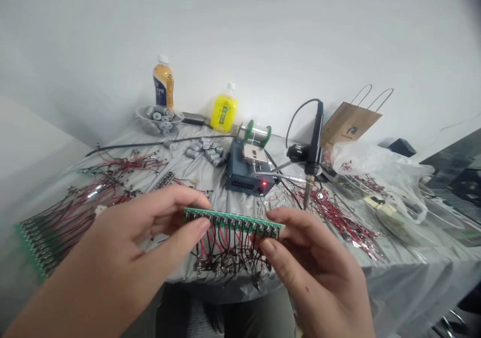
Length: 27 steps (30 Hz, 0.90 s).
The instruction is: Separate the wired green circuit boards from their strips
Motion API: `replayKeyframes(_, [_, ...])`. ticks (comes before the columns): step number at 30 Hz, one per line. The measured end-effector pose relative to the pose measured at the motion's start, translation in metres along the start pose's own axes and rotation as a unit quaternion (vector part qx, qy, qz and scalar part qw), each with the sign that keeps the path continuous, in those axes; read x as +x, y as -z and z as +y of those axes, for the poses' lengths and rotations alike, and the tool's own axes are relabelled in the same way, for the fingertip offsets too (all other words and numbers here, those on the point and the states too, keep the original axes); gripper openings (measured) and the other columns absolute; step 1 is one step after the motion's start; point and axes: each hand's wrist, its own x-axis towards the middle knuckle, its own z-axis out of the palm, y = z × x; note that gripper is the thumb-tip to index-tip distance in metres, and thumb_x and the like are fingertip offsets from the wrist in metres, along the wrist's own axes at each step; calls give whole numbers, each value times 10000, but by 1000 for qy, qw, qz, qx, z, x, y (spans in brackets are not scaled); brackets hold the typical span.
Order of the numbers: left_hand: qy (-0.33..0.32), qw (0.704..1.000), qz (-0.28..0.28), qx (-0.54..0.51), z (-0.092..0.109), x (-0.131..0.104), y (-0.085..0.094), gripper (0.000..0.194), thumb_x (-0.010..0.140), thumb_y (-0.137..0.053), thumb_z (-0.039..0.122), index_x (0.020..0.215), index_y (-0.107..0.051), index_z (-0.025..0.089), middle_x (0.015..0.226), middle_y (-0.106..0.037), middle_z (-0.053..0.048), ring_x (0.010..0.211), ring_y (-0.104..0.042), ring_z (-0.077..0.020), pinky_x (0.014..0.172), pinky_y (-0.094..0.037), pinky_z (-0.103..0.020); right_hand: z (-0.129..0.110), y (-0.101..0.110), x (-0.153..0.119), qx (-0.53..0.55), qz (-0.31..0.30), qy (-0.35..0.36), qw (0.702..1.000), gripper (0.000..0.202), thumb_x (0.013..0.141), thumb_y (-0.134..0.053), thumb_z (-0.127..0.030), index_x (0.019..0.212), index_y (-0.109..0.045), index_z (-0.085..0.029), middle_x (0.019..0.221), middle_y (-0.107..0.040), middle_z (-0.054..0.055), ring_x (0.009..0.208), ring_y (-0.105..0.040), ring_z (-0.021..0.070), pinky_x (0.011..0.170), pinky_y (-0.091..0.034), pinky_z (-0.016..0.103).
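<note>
A long green circuit board (233, 222) is held up between both hands over the table's front edge. Red and black wires with small metal parts at their ends hang down from it. My left hand (150, 252) pinches the board's left end between thumb and fingers. At its right end, my right hand (311, 263) grips it the same way. Behind the board stands a blue soldering station (244, 177) with a red light lit. A soldering iron (311, 162) is held upright, tip down, right of the station.
Another wired green board (35, 250) lies at the left. Small metal cylinders (206, 150), a bowl of cylinders (160, 122), an orange bottle (163, 85), a yellow bottle (224, 111) and a solder spool (256, 133) stand behind. Red wires (345, 222), a plastic bag (383, 172) and a paper bag (349, 125) are right.
</note>
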Motion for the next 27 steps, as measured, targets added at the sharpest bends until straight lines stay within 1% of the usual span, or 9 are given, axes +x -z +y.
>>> replayKeyframes(4, [-94,985,-24,141,0,-3,-2,218,1009,-616,391,1211,-686,430,1228,-824,89,1124,-809,-274,905,-715,-407,0,-6,5,12,-10,17,1000,203,948,-821,-200,1097,-814,-338,858,-816,-54,746,-777,62,693,-604,50])
replayKeyframes(5, [-113,980,-29,160,1,-4,-3,248,1022,-598,407,1261,-660,434,1291,-811,79,1180,-794,-297,957,-706,-467,0,-8,5,7,-16,22,1000,198,945,-821,-191,1088,-818,-328,852,-815,-54,745,-777,63,692,-605,52])
replayKeyframes(7, [-146,972,-43,179,4,-6,-5,258,1040,-587,440,1292,-641,433,1278,-823,64,1164,-803,-311,991,-695,-519,0,-12,6,3,-29,33,999,210,938,-822,-177,1090,-823,-322,858,-824,-57,750,-786,68,700,-615,63])
replayKeyframes(9, [-167,968,-50,178,8,-7,-7,228,1047,-578,426,1261,-656,423,1200,-849,68,1089,-829,-290,958,-706,-472,0,-15,7,6,-38,42,998,243,937,-819,-165,1113,-828,-332,892,-846,-61,776,-807,78,724,-633,81])
replayKeyframes(13, [-167,972,-58,154,14,-7,-9,206,1059,-584,398,1244,-669,431,1098,-869,102,907,-853,-226,770,-709,-336,1,-17,9,-5,-46,45,998,289,940,-820,-163,1141,-842,-370,942,-867,-78,822,-828,88,759,-650,105])
replayKeyframes(17, [-156,976,-67,136,14,-5,-10,144,1039,-582,414,1064,-724,409,972,-873,95,768,-837,-232,568,-640,-327,2,-16,10,-37,-53,40,997,269,940,-841,-193,1133,-861,-379,978,-879,-78,844,-831,83,782,-639,98])
replayKeyframes(19, [-148,977,-85,131,15,-3,-10,184,1035,-567,373,960,-734,389,907,-867,91,699,-821,-227,496,-585,-327,1,-16,10,-46,-57,42,996,275,934,-846,-196,1147,-861,-370,988,-879,-74,851,-829,80,790,-633,91])
replayKeyframes(22, [-138,979,-87,124,16,-1,-11,227,1025,-556,331,916,-750,380,883,-866,94,685,-819,-220,497,-566,-334,-1,-14,8,-43,-59,37,997,299,945,-822,-198,1192,-838,-366,968,-869,-74,828,-826,82,753,-634,89])
replayKeyframes(27, [-142,978,-80,126,16,-1,-13,182,1037,-599,354,1003,-771,403,971,-874,105,796,-840,-217,596,-602,-331,-2,-9,5,-113,-43,56,991,171,1009,-747,-227,1072,-843,-353,894,-848,-77,783,-795,68,714,-602,69])
